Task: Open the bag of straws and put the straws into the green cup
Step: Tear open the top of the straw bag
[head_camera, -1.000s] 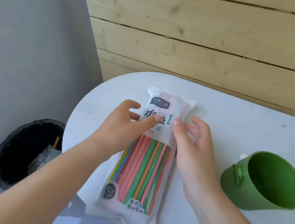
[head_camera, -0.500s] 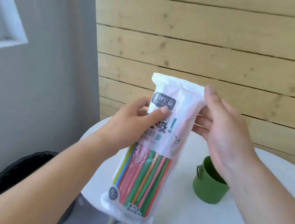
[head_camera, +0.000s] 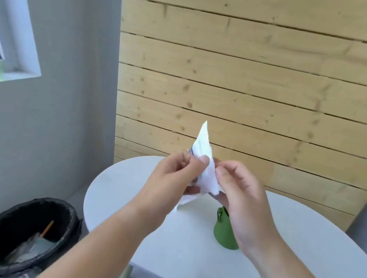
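The white plastic bag of straws is held above the round white bench, pinched by the left hand and right hand; too sharp a tear could scatter straws past the green cup

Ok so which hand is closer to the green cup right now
The right hand. It is held up in front of the green cup, overlapping and partly hiding it in the head view. The left hand is further to the left, pinching the bag of straws with the right.
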Demonstrator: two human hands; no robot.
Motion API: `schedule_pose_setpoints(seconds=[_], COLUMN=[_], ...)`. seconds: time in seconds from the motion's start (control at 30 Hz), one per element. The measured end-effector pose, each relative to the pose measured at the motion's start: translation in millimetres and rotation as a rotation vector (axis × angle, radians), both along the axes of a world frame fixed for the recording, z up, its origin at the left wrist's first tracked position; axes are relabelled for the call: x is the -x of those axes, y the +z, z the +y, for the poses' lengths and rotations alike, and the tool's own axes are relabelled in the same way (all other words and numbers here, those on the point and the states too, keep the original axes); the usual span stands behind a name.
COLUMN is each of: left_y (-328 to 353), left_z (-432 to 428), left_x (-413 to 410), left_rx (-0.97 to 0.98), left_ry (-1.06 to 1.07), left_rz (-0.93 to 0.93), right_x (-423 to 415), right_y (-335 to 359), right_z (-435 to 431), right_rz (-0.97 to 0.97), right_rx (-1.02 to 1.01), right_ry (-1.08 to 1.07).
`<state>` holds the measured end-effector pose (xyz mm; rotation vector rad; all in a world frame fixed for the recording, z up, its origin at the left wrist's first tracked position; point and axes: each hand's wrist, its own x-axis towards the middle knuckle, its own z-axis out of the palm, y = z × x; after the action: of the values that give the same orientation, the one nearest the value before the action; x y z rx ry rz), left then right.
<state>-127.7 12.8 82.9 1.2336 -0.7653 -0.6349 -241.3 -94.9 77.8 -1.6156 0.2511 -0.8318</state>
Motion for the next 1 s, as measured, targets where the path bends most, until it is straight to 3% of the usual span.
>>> schedule_pose_setpoints(seconds=[0.13,0.63,1.0], left_y=[-4,-17,-24], left_z=[4,22,19], left_x=[5,-11,-12], left_rx=[-0.124,-0.115,-0.114], left_ry=[0.012,-0.088,-0.055], left_rz=[-0.056,-0.153,-0.065], right_x=[7,0,-5], right_y=[-12,-20,-28], right_z=[2,21,22], right_rz=[0.011,-0.035,0.054], right_rx=[-0.02,-0.091,0.079], right_ry=[0.016,-0.034,-0.175])
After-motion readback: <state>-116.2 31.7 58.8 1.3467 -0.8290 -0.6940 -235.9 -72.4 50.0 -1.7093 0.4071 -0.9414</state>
